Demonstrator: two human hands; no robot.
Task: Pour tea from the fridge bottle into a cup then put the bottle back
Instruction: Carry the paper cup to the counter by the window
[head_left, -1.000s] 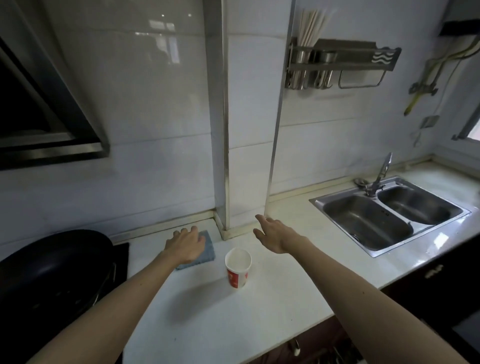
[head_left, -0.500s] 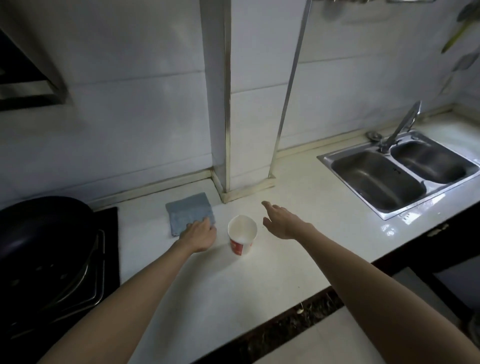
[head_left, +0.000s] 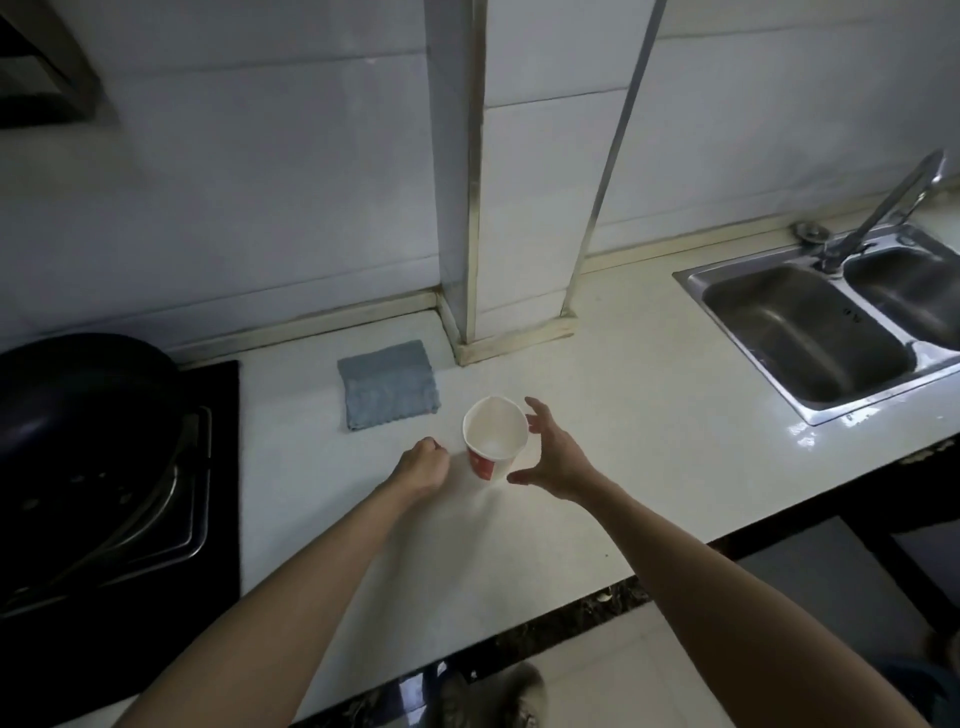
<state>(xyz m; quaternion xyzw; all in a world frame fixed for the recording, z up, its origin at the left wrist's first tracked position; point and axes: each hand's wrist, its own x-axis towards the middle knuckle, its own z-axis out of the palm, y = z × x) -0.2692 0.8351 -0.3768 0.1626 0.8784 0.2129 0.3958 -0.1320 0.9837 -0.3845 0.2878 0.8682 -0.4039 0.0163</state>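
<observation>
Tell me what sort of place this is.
Most likely a home kitchen: a steel double sink with a tap set in the white counter, a dark pan on a black hob at the left, and tiled walls.

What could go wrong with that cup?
1. The cup looks empty and made of thin paper. The right hand, spread open right beside it, could easily knock it over.
2. Its rim looks a bit out of round, so a hard squeeze might crush it.
3. The left hand, curled on the counter close by, could bump it too.
</observation>
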